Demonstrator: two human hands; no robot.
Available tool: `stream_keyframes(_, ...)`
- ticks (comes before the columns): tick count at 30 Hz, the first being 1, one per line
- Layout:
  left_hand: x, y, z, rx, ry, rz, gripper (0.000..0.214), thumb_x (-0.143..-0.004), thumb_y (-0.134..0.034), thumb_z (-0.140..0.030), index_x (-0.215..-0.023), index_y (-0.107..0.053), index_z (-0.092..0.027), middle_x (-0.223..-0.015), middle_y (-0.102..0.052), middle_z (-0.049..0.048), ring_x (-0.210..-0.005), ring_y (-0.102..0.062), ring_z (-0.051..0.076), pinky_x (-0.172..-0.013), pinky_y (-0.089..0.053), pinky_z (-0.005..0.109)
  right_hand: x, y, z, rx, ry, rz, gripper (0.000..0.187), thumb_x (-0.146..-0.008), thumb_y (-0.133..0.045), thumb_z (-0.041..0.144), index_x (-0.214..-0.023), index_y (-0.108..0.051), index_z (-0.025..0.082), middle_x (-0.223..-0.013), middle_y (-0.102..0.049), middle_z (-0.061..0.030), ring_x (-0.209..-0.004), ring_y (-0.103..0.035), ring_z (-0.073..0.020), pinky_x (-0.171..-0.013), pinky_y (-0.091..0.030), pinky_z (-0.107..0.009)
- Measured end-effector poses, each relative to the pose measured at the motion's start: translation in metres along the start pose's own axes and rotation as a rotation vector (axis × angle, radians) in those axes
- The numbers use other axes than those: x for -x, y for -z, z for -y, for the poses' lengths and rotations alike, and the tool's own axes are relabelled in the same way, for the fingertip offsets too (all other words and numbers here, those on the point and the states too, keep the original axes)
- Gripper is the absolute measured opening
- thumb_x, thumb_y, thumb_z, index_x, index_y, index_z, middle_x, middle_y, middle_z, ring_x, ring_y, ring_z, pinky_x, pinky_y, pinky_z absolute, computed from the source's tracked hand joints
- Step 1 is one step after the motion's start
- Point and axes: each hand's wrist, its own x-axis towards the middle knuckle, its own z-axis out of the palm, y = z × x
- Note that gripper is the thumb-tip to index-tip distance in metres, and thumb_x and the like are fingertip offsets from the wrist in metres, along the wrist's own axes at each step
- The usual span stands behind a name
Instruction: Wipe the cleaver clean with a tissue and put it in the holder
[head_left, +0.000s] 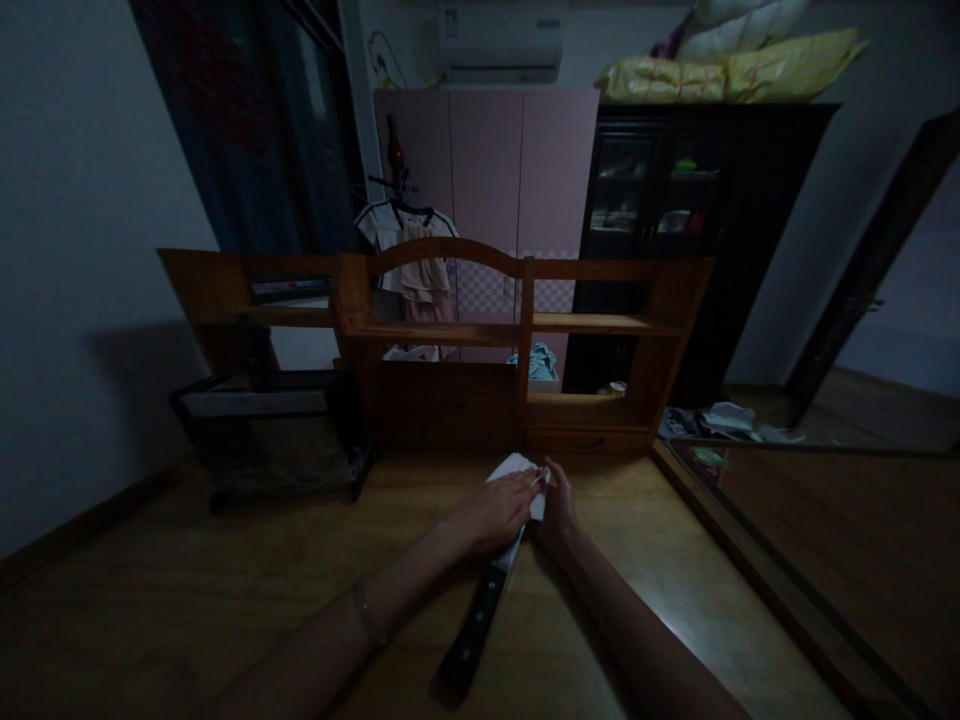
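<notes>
A dim room lies beyond the counter (300, 575), with a pink wardrobe (487, 170) far centre and a dark cabinet (757, 200) far right. From the head view, a wooden shelf unit (442, 333) with an arched top stands along the counter's far side; a black-framed box (270, 440) sits at left.

The knife (476, 625) lies near centre, slanting from near left to far right, its blade running under a white sheet (511, 464). The left hand's (504, 510) grip is narrow, holding the sheet against the blade; the right hand (559, 508) cups the sheet's right edge, but whether it closes on anything I cannot tell. The step in hand seems to be covering or wiping the blade; the next move calls for fingers clear of its edge.

The handle is black and riveted, the sheet thin and creased, perhaps paper, the counter smooth, yellowish wood.
</notes>
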Motion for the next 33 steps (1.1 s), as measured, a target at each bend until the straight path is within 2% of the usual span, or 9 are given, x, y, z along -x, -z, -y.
stream_keyframes(3,-0.009,-0.003,0.005,-0.004,0.016,-0.028,0.048,-0.096,-0.024,-0.025,-0.141,-0.036,-0.013,-0.148,-0.033,0.0083,-0.137,-0.027,0.017,-0.115,-0.022,0.035,-0.003,0.0,-0.001,-0.098,-0.026,-0.041,0.02,-0.079,-0.055,0.034,-0.073,-0.065,0.017,-0.072,-0.073,-0.0056,-0.069,-0.069,-0.0209,-0.07,-0.054,-0.032)
stream_keyframes(6,-0.011,-0.003,0.011,0.011,0.014,-0.032,0.049,-0.096,-0.024,-0.025,-0.142,-0.033,-0.015,-0.149,-0.028,0.0059,-0.138,-0.024,0.016,-0.115,-0.022,0.035,-0.004,-0.002,-0.002,-0.153,-0.052,-0.009,0.019,-0.079,-0.055,0.032,-0.079,-0.066,0.016,-0.078,-0.073,-0.006,-0.073,-0.069,-0.0212,-0.072,-0.054,-0.032)
stream_keyframes(11,-0.002,-0.001,0.019,0.037,0.021,-0.041,0.049,-0.097,-0.02,-0.025,-0.145,-0.027,-0.019,-0.151,-0.024,0.0029,-0.139,-0.021,0.015,-0.115,-0.021,0.035,-0.003,-0.005,-0.001,-0.186,-0.097,0.052,0.022,-0.078,-0.055,0.034,-0.079,-0.065,0.016,-0.071,-0.072,-0.0063,-0.078,-0.069,-0.0238,-0.073,-0.055,-0.035)
stream_keyframes(22,0.024,0.005,0.023,0.059,0.075,-0.047,0.05,-0.098,-0.021,-0.025,-0.147,-0.021,-0.021,-0.152,-0.022,0.0014,-0.139,-0.02,0.014,-0.116,-0.019,0.036,0.003,-0.008,-0.001,-0.044,-0.118,0.08,0.029,-0.075,-0.056,0.045,-0.08,-0.064,0.017,-0.07,-0.07,-0.0088,-0.08,-0.068,-0.0263,-0.072,-0.055,-0.04)
stream_keyframes(33,0.019,0.0,0.036,0.068,0.15,-0.091,0.049,-0.098,-0.017,-0.026,-0.145,-0.027,-0.019,-0.151,-0.026,0.0022,-0.139,-0.02,0.012,-0.115,-0.021,0.033,0.009,-0.013,0.0,-0.024,-0.121,0.064,0.028,-0.076,-0.056,0.044,-0.08,-0.065,0.018,-0.065,-0.07,-0.0082,-0.076,-0.068,-0.0274,-0.068,-0.055,-0.041)
